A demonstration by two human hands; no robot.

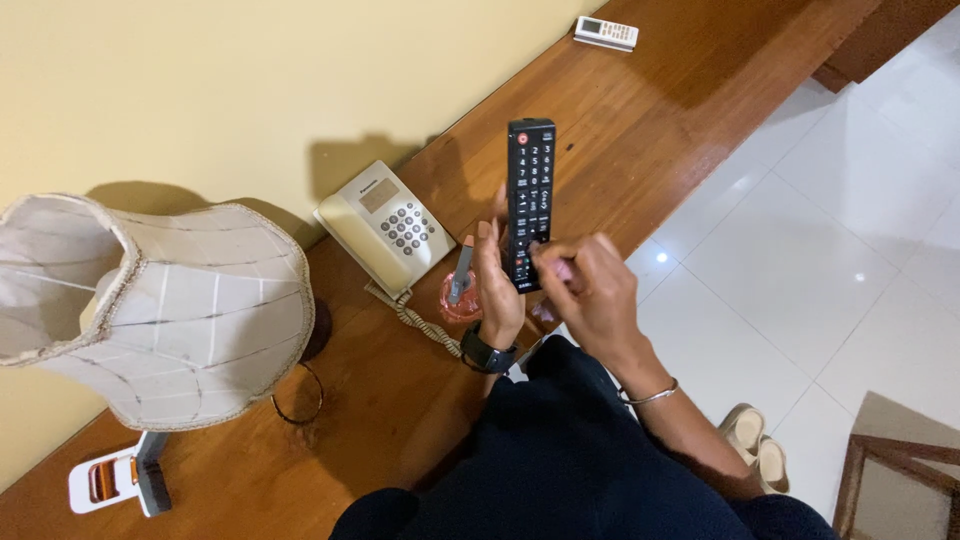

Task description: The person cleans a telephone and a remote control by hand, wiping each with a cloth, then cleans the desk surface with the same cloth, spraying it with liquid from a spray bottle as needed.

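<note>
Fingertips of the right hand [592,290] are bunched together and pressed against the lower face of a black remote control [529,205], pinching what looks like a small pink cloth [560,268] between them; whether the cloth is more than a scrap cannot be told. Fingers of the left hand [497,285] are wrapped round the bottom end of the remote from behind and from its left edge, clamped on it so that it stands nearly upright above the desk. That remote is long, slim and glossy black, with a red button at its top corner, rows of small pale-marked keys down its length and a few coloured keys near the grip. A dark watch [488,354] sits on the left wrist, a thin silver bangle [650,396] on the right.

Below the hands, a pinkish translucent object [458,298] with a grey upright part lies on the wooden desk [640,120], beside the coiled cord of a beige desk telephone [385,227]. Farther left stands a lamp with a cream pleated shade [170,310], and near the desk's edge a white and orange brush [125,478]. A white remote [606,33] lies at the far end of the desk.
</note>
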